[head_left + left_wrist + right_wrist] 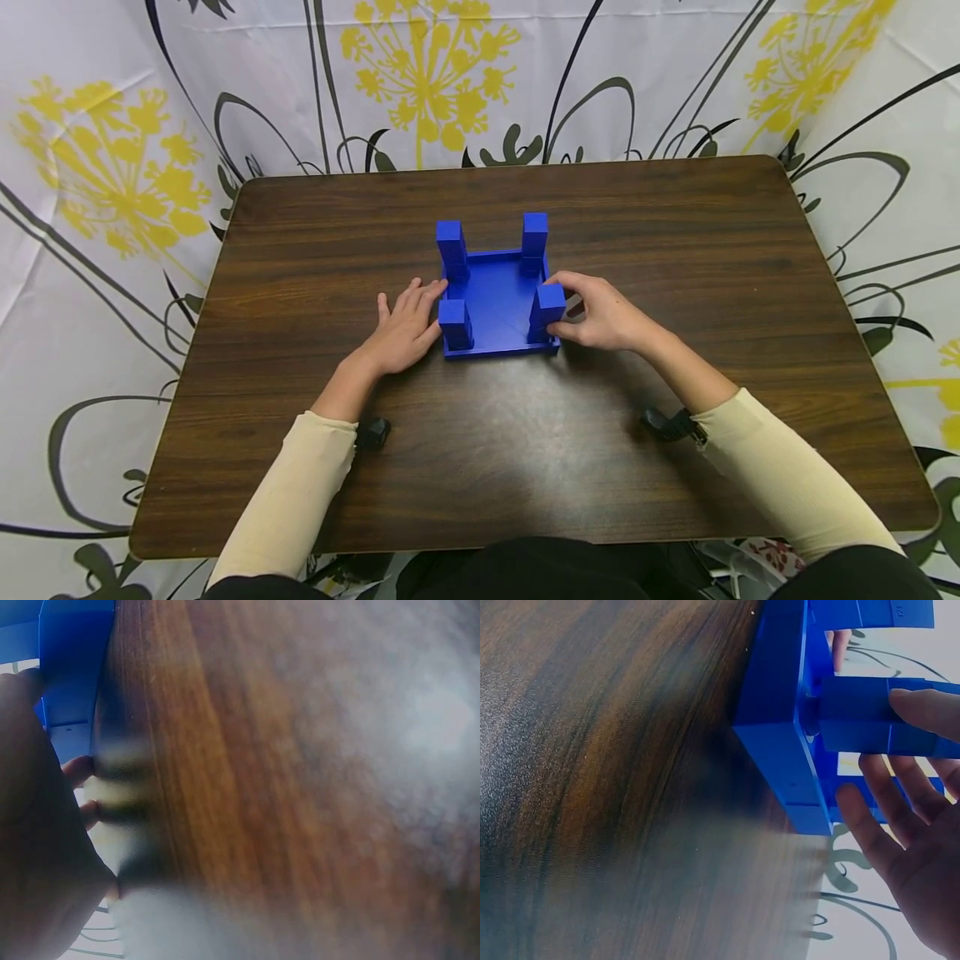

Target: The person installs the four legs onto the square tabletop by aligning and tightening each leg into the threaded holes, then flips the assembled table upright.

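Note:
A square blue tray (497,304) with raised walls lies on the table, and a blue post stands up at each corner. Fingers and thumb of my right hand (603,315) pinch the near right post (547,312). In the right wrist view that same post (859,716) sits between the thumb and the fingers, its base inside the tray wall. My left hand (405,332) rests on the table with fingers spread, its thumb and a finger touching the tray's left side. Beside it rises the near left post (455,323). The far left post (452,250) and far right post (534,242) stand untouched.
The brown wood-grain table (337,225) extends on all sides of the tray. Behind it hangs a white cloth (285,75) with yellow and grey plant prints. Dark wrist straps (671,425) show below both hands.

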Available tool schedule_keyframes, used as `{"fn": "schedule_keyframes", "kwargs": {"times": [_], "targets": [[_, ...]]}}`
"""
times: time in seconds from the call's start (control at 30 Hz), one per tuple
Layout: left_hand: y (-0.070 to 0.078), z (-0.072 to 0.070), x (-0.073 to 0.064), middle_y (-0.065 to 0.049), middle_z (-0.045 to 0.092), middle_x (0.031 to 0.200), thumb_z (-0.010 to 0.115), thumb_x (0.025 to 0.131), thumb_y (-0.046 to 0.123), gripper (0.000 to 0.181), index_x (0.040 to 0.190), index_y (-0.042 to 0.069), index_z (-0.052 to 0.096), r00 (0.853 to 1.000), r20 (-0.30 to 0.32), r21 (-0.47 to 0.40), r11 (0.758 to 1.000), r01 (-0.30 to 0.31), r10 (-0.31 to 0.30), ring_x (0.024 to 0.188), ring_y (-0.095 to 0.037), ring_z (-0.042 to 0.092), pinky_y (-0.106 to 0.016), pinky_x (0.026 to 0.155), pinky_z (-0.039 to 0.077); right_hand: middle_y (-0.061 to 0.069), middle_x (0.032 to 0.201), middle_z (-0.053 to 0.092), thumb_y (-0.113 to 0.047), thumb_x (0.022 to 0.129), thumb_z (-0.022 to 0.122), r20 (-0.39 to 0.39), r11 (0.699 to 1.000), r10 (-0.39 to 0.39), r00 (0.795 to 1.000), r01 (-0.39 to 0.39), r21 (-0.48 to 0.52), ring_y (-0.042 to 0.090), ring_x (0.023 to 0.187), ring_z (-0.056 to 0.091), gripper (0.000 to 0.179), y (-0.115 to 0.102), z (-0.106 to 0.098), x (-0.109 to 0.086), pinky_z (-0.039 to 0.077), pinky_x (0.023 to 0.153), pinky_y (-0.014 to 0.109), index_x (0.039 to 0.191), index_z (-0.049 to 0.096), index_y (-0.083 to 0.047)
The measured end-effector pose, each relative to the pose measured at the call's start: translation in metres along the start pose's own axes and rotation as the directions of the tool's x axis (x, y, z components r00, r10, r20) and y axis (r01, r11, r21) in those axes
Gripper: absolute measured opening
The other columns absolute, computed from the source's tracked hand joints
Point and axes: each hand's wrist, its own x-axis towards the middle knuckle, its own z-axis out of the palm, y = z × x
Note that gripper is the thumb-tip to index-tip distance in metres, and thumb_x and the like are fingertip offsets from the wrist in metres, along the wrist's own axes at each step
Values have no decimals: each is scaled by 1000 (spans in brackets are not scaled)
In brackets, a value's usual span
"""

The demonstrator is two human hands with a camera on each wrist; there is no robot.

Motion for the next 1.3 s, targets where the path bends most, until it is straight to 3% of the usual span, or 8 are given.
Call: {"fn": "schedule_keyframes", "kwargs": {"times": [0.27, 0.53, 0.7, 0.87, 1.03, 1.3], "targets": [[-1, 1, 1, -9, 15, 162, 32, 106, 44, 61, 158, 25, 8, 1000, -3, 7, 1000, -7, 7, 149, -30, -1, -71, 104, -9, 12, 120, 61, -4, 79, 79, 28, 1000, 3, 1000, -3, -2, 29, 104, 62, 51, -1, -3, 0, 55, 81, 47, 124, 56, -3], [-1, 1, 1, -8, 14, 162, 30, 106, 47, 61, 158, 27, 7, 1000, -4, 2, 1000, -5, 5, 149, -29, -2, -71, 104, -10, 7, 114, 64, -12, 79, 82, 10, 1000, 2, 1000, -2, -19, 25, 99, 63, 49, -1, -2, 0, 55, 79, 42, 122, 58, -8], [-2, 1, 1, -7, 15, 162, 30, 105, 48, 61, 158, 28, 7, 1000, -5, 3, 1000, -2, 2, 149, -28, -2, -71, 104, -9, 10, 121, 61, -13, 78, 82, 22, 999, 9, 1000, -9, -36, 27, 102, 61, 56, -2, -3, 0, 55, 80, 42, 127, 56, -5], [-2, 1, 0, -7, 15, 162, 31, 105, 47, 61, 158, 28, 8, 1000, -8, 2, 1000, -4, 4, 149, -29, -1, -71, 104, -9, 12, 136, 53, -7, 77, 83, 72, 999, 33, 997, -33, 8, 29, 112, 56, 67, -3, -4, 1, 54, 83, 43, 136, 52, -6], [-2, 1, -1, -8, 15, 162, 30, 106, 47, 60, 158, 27, 8, 1000, -5, -4, 1000, -5, 5, 149, -29, -1, -71, 104, -9, 9, 148, 44, 2, 80, 77, 154, 996, 13, 988, -26, 84, 29, 132, 44, 72, -1, -4, 2, 47, 96, 49, 143, 46, -12], [-2, 2, -1, -10, 15, 162, 30, 106, 45, 60, 158, 24, 9, 1000, -12, -11, 1000, -19, 19, 149, -32, -1, -72, 103, -10, 9, 136, 55, 5, 84, 71, 194, 983, -29, 981, -7, 182, 25, 129, 48, 59, 4, -3, 6, 40, 102, 51, 138, 49, -3]]}}
